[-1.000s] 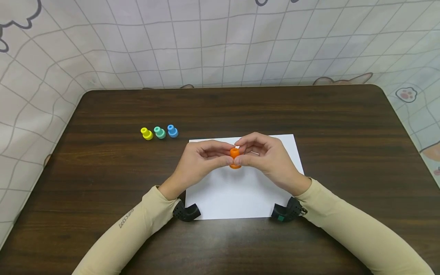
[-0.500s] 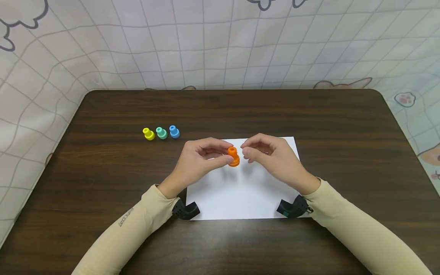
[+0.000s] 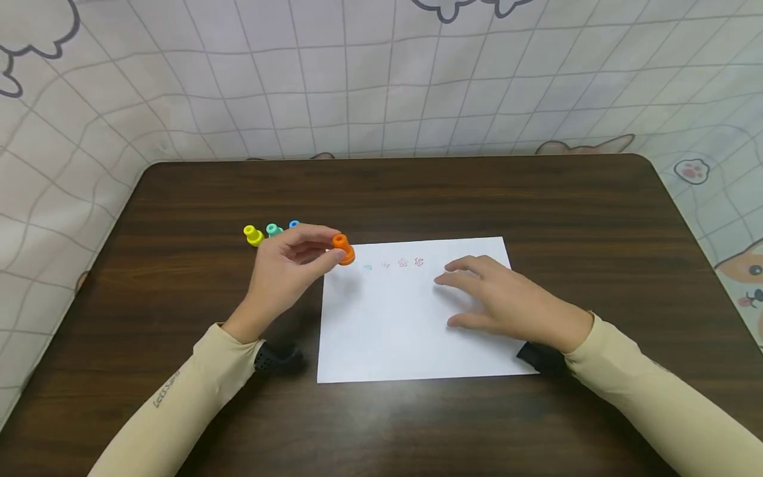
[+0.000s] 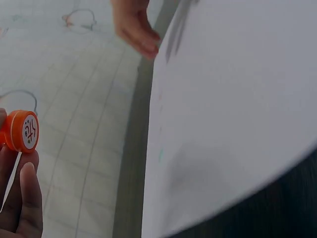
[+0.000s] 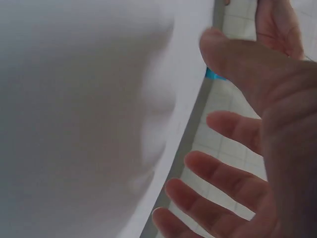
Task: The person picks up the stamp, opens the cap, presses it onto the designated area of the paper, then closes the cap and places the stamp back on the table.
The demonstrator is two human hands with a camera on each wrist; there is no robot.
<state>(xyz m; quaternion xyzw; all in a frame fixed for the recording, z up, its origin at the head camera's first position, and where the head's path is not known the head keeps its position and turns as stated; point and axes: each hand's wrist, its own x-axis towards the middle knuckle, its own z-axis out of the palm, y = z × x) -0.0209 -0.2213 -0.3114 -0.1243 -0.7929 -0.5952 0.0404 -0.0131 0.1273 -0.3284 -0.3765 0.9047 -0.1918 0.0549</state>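
In the head view, left of centre, the left hand (image 3: pixel 286 265) pinches the orange stamp (image 3: pixel 342 250) at the white paper's (image 3: pixel 411 331) upper-left corner; a second ago both hands held it at mid-sheet. The right hand (image 3: pixel 507 301) now lies spread on the paper. In the left wrist view, the orange stamp (image 4: pixel 22 131) sits between fingertips at left edge. In the right wrist view, the right hand's fingers (image 5: pixel 223 171) are splayed apart, holding nothing.
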